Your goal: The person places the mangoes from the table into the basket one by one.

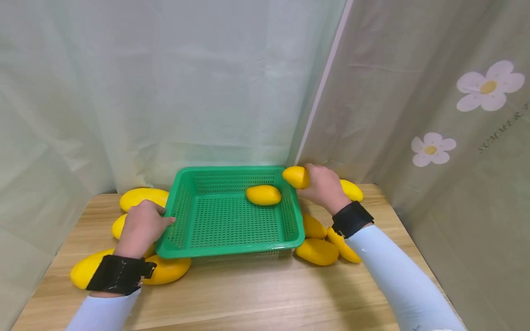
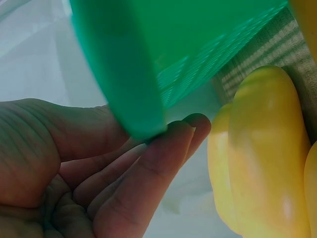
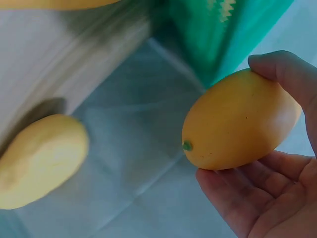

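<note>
A green plastic basket (image 1: pixel 232 252) with mesh walls stands tilted on the wooden table, and one mango (image 1: pixel 263 195) lies inside toward its right end. At the basket's left rim my left hand (image 1: pixel 142 227) pinches the edge between thumb and fingers; the left wrist view shows the rim (image 2: pixel 133 109) in that pinch. My right hand (image 1: pixel 325 186) holds another yellow mango (image 1: pixel 296 177) at the basket's back right corner. Seen from the right wrist, thumb and fingers wrap the held mango (image 3: pixel 237 121), its small green stem end facing out.
Several mangoes lie left of the basket, among them a front one (image 1: pixel 167 270) and a back one (image 1: pixel 142 198). More lie on the right, including a near one (image 1: pixel 317 251) and a far one (image 1: pixel 352 190). Curtains (image 1: pixel 232 82) hang behind the wooden table (image 1: pixel 248 294).
</note>
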The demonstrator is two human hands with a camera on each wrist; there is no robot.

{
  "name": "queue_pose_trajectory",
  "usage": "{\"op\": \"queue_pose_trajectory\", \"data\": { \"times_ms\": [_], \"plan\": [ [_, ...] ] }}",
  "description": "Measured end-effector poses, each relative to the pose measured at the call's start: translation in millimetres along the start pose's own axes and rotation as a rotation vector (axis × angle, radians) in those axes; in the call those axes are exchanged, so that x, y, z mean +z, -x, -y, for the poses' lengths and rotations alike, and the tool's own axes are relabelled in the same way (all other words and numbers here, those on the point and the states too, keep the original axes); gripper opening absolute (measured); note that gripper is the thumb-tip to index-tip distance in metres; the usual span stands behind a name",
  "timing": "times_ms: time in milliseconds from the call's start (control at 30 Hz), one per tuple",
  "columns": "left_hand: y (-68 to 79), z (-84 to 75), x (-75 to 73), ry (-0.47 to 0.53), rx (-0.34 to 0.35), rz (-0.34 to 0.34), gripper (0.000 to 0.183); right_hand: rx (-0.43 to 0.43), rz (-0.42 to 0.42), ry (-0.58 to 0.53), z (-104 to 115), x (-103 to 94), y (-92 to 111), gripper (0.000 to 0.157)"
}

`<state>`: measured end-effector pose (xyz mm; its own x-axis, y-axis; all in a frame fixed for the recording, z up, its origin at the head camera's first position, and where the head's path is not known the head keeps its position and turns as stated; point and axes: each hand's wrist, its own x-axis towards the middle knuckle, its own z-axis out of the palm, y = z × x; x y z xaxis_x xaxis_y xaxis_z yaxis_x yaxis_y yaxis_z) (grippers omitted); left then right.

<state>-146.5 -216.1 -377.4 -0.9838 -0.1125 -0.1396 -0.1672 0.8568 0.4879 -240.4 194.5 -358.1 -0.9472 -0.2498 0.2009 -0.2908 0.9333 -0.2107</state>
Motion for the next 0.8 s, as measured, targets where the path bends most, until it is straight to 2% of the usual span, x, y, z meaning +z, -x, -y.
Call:
{"op": "queue_pose_trajectory", "data": {
  "times_ms": [167, 367, 600, 800],
  "plan": [
    [0.7, 0.4, -2.9, 0.000, -0.004, 0.003, 0.052, -0.065, 0.035, 0.026, 28.3, -3.5, -7.5, 0.058],
    [-0.7, 2.8, -1.2, 0.011, 0.000, 0.000, 0.051, -0.147, 0.097, 0.062, 57.8, 2.0, -12.6, 0.050],
    [-1.5, 4.4, 1.5, 0.022, 0.000, -0.002, 0.048, -0.207, 0.171, 0.117, 73.6, 16.1, -16.8, 0.042],
    [-0.1, 3.8, 0.1, 0.033, -0.004, 0.003, 0.045, -0.212, 0.224, 0.184, 81.9, 29.2, -17.3, 0.044]
  ]
}}
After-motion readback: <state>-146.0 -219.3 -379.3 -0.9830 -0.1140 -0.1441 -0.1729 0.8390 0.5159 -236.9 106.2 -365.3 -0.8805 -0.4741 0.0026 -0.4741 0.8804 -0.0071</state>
